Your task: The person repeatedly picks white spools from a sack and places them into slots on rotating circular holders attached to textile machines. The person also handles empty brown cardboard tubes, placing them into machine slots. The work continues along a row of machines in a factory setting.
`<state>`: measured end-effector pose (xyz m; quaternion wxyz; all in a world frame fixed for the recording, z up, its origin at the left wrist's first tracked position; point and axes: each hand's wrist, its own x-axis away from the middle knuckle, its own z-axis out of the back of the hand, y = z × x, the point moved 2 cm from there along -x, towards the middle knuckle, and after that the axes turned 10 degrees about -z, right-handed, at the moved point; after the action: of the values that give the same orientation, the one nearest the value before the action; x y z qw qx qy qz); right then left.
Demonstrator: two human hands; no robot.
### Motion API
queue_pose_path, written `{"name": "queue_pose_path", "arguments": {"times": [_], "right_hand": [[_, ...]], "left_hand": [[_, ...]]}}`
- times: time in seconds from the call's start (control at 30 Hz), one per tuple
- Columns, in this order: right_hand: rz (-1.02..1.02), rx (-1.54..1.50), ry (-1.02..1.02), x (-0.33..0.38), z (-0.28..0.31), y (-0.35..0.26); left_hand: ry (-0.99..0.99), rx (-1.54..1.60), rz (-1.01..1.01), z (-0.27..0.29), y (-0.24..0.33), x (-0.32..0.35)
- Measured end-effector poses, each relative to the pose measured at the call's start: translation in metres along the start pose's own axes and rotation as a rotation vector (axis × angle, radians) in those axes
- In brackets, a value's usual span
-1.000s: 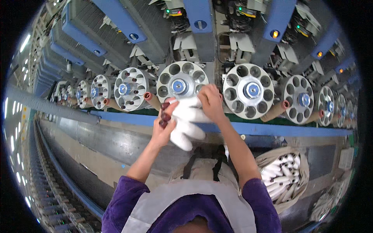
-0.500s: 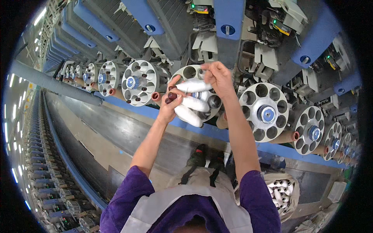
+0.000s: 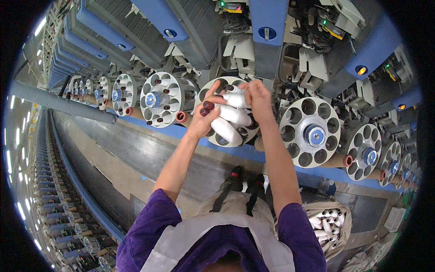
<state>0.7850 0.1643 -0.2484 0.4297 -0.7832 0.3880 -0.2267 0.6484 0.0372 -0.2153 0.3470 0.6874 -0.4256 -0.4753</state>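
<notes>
My left hand (image 3: 202,119) is closed around the dark brown tube ends of several white yarn bobbins (image 3: 226,130), which fan out to the right, with a finger stretched upward. They lie in front of a round bobbin magazine (image 3: 202,96) and hide much of its face. Close to the magazine's upper right is my right hand (image 3: 260,96), fingers drawn together in a pinch. Whatever it pinches is too small to make out. Another dark tube tip (image 3: 229,87) shows between the two hands, at the magazine's upper part.
Similar magazines line the machine on both sides; the left one (image 3: 148,97) carries several dark-tipped tubes, while the right one (image 3: 309,131) has open pockets. Brown tubes (image 3: 181,117) jut out between them. A sack (image 3: 345,226) of white bobbins stands at my lower right.
My right hand has moved slightly down and right, its fingers more closed. The bobbins in my left hand have shifted a little to the right. Orange lamps now glow on machine units at right.
</notes>
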Motion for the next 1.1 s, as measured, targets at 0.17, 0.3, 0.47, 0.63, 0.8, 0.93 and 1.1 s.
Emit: {"name": "queue_pose_path", "arguments": {"times": [0.17,0.3,0.47,0.63,0.8,0.93,1.1], "right_hand": [[0.07,0.496,-0.165,0.028,-0.017,-0.022],[-0.189,0.548,-0.011,0.045,-0.025,0.001],[0.19,0.454,0.149,0.054,-0.029,0.02],[0.429,0.727,0.263,0.056,-0.04,0.018],[0.145,0.459,0.195,0.061,-0.029,-0.008],[-0.054,0.014,0.042,0.078,-0.022,-0.026],[0.124,0.855,-0.102,0.081,-0.051,-0.021]], "left_hand": [[0.03,-0.079,-0.077,-0.006,-0.005,0.006],[0.033,-0.127,-0.106,-0.012,-0.009,0.007],[-0.005,-0.232,-0.111,-0.018,-0.009,0.006],[0.083,-0.345,-0.115,-0.022,-0.009,0.009],[0.367,-0.197,-0.084,-0.013,-0.004,0.012],[0.658,0.079,-0.045,0.007,0.015,0.024],[0.622,0.305,-0.055,0.01,0.032,0.042]]}}
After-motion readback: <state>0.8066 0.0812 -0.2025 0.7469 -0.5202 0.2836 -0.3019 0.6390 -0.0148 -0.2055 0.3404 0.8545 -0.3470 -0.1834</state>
